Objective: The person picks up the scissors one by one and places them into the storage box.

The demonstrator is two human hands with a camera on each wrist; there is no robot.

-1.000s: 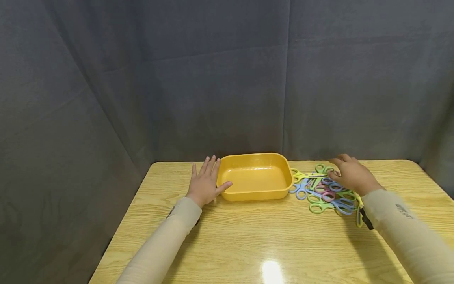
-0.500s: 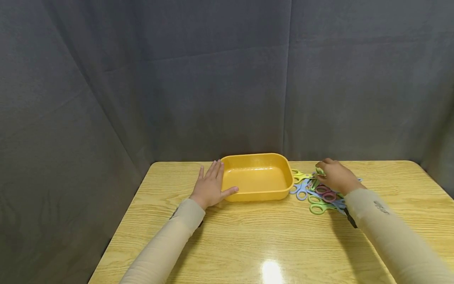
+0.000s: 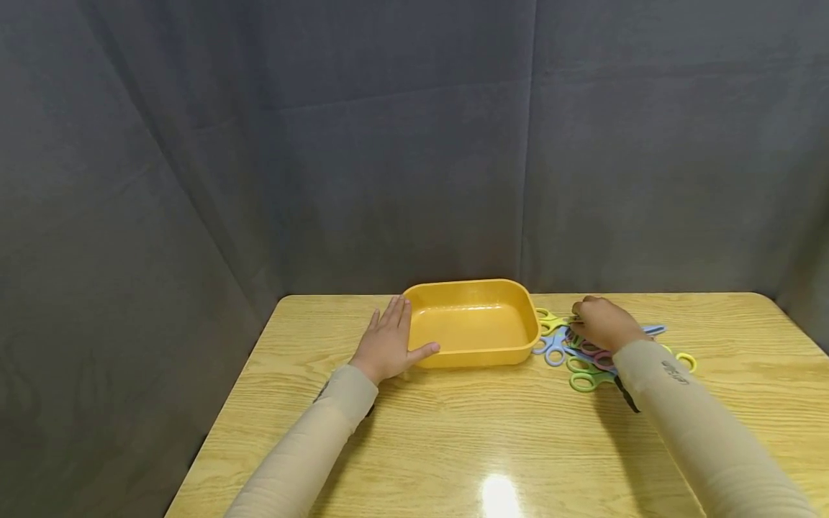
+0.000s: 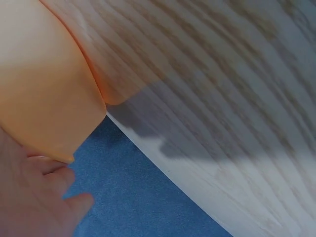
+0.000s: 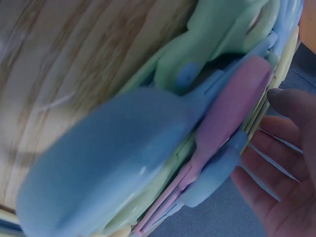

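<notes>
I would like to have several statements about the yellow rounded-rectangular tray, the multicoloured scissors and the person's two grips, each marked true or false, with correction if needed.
1. The left grip touches the yellow rounded-rectangular tray. True.
2. The multicoloured scissors lie inside the tray. False: the scissors are outside, to its right.
3. The right grip is nearer to the scissors than to the tray. True.
4. The cloth curtain is bright red. False: the curtain is dark grey-blue.

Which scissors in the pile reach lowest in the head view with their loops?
The green scissors just left of the right sleeve: one loop sits lower than any other scissors' loop showing.
</notes>
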